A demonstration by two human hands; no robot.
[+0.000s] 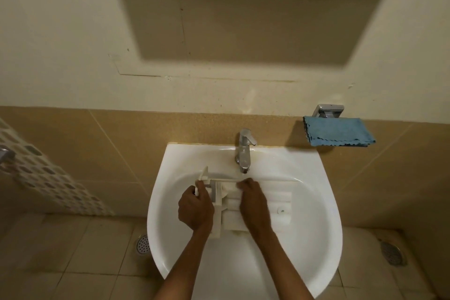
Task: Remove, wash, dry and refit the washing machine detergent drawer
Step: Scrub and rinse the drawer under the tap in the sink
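Glossy white ceramic basin [316, 214] with a polished metal tap [244, 151]. Matt white plastic drawer [277, 198]; soft blue cloth [338, 131], upper right.

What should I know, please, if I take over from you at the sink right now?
Left hand: grips the drawer's left end.
Right hand: on the drawer's middle, fingers curled over its far edge.
Drawer: out of the machine, lying across the sink below the tap. I cannot tell whether water is running.
Done: removal. Washing is under way.
Left: finish washing, dry (a blue cloth hangs on the wall to the right), refit.
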